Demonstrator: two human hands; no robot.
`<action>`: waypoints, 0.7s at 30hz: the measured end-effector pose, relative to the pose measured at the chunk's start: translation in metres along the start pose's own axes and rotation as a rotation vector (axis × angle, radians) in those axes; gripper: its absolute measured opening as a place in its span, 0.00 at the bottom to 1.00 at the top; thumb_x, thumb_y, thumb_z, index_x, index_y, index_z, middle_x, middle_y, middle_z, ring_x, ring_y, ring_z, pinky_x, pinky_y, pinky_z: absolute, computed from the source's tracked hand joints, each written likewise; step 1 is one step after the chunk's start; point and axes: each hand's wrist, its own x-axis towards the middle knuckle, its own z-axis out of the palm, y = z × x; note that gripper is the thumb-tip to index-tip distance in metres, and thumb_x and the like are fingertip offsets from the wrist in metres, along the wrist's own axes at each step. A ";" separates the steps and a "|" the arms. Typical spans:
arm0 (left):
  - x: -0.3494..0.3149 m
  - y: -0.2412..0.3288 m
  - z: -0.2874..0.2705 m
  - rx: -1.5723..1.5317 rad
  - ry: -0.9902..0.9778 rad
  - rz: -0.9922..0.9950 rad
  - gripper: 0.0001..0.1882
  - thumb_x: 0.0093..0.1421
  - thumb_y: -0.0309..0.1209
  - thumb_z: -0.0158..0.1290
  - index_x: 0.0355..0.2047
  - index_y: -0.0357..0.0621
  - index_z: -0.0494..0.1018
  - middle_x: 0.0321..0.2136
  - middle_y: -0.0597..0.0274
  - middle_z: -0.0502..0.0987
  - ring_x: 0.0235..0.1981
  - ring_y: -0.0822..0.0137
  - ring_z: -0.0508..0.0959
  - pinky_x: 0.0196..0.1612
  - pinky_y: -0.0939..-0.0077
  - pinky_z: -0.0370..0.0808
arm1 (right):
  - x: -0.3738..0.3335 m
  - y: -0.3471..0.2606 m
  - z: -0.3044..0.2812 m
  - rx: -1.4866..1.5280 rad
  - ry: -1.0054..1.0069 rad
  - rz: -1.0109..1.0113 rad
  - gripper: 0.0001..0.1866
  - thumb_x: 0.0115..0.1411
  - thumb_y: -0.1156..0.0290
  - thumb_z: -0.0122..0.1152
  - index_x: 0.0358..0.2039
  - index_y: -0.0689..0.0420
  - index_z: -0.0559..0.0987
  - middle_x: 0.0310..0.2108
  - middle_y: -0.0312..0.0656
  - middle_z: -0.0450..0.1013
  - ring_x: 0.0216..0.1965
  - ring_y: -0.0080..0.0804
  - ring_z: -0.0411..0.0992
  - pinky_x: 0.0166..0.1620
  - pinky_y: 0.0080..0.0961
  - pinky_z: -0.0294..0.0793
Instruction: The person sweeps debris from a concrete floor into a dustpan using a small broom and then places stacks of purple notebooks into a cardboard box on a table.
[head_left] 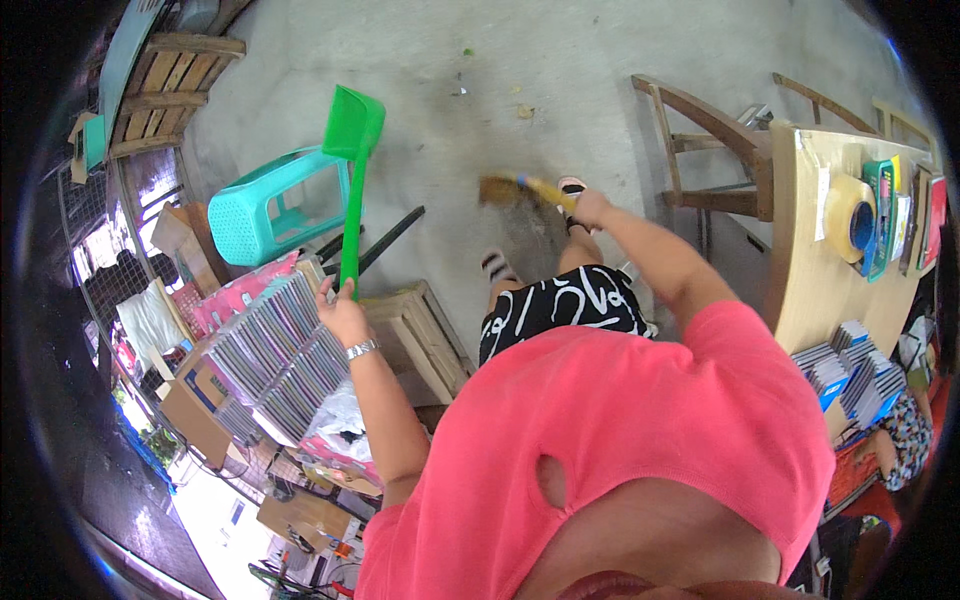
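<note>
My left hand (343, 312) is closed round the lower end of the long handle of a green dustpan (354, 195). The dustpan is held up, its scoop far left of centre, beside a turquoise plastic stool. In my right hand (592, 208) is the yellowish handle of a short broom (505, 190). Its brown bristles are at the concrete floor just ahead of my feet, slightly blurred; whether they touch it I cannot tell. Beyond the broom lie a dry yellowish leaf (525, 111) and a few small scraps.
The turquoise stool (235, 220) lies on its side at left. Nearer stand stacked thin cases (290, 350) and a wooden frame (420, 335). At right are a wooden chair-like frame (715, 110) and a table (800, 230) bearing tape rolls. A person (905, 440) is at the far right edge.
</note>
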 end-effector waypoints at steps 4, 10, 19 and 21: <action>0.029 0.009 -0.003 -0.012 -0.010 0.011 0.17 0.49 0.21 0.54 0.41 0.41 0.66 0.23 0.63 0.70 0.12 0.78 0.60 0.14 0.82 0.55 | -0.038 -0.051 -0.061 -0.193 0.124 -0.132 0.12 0.51 0.62 0.52 0.26 0.57 0.76 0.24 0.52 0.74 0.28 0.44 0.74 0.28 0.37 0.73; 0.133 -0.018 -0.004 -0.110 -0.107 0.192 0.17 0.49 0.20 0.54 0.41 0.41 0.66 0.20 0.65 0.69 0.12 0.77 0.61 0.14 0.81 0.55 | -0.097 -0.149 0.006 0.045 -0.130 -0.055 0.17 0.51 0.61 0.54 0.40 0.53 0.74 0.19 0.46 0.73 0.16 0.38 0.72 0.21 0.32 0.72; 0.197 0.060 0.044 0.032 -0.188 0.084 0.18 0.48 0.22 0.54 0.41 0.41 0.65 0.17 0.65 0.68 0.10 0.75 0.61 0.12 0.79 0.56 | 0.120 -0.278 0.153 0.592 -0.254 0.134 0.11 0.51 0.67 0.53 0.26 0.63 0.73 0.18 0.47 0.71 0.15 0.35 0.69 0.16 0.34 0.67; 0.208 0.069 0.055 0.020 -0.218 0.096 0.19 0.47 0.22 0.55 0.41 0.40 0.66 0.18 0.63 0.69 0.10 0.74 0.61 0.12 0.79 0.57 | 0.127 -0.260 0.128 0.890 -0.251 0.276 0.11 0.53 0.67 0.51 0.23 0.63 0.71 0.14 0.44 0.68 0.12 0.35 0.66 0.13 0.33 0.63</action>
